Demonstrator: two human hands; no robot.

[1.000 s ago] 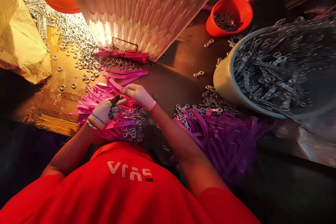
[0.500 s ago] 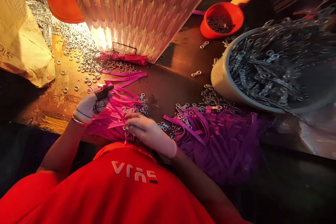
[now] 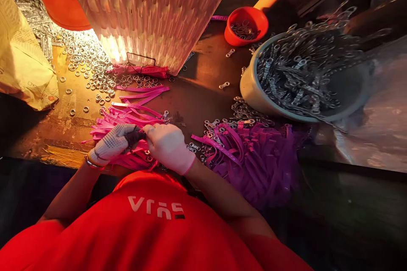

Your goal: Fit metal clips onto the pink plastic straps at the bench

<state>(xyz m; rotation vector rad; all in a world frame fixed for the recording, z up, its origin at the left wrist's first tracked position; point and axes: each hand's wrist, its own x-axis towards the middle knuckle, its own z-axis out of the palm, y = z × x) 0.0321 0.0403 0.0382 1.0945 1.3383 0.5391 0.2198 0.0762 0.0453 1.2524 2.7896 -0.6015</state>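
My left hand (image 3: 112, 144) wears a dotted white glove, with dark wrapping on its finger and thumb tips. Its fingers are closed and meet those of my right hand (image 3: 171, 146), also gloved in white and pinching. What lies between the fingertips is mostly hidden; a pink strap end (image 3: 154, 165) shows just under my right hand. Both hands are above a pile of pink straps (image 3: 108, 125) on the bench, with metal links (image 3: 165, 114) at the straps' ends.
Loose metal rings (image 3: 95, 78) lie under the red lamp (image 3: 62, 0) beside a ribbed translucent panel (image 3: 149, 12). Purple straps (image 3: 254, 161) are heaped at the right. Behind them stand a bucket (image 3: 249, 82) of metal links and a red cup (image 3: 229, 36). A paper sack (image 3: 25, 51) is at left.
My hands have come together: the left turned over and moved in towards the right, and their fingertips now meet. The whole view has shifted slightly.
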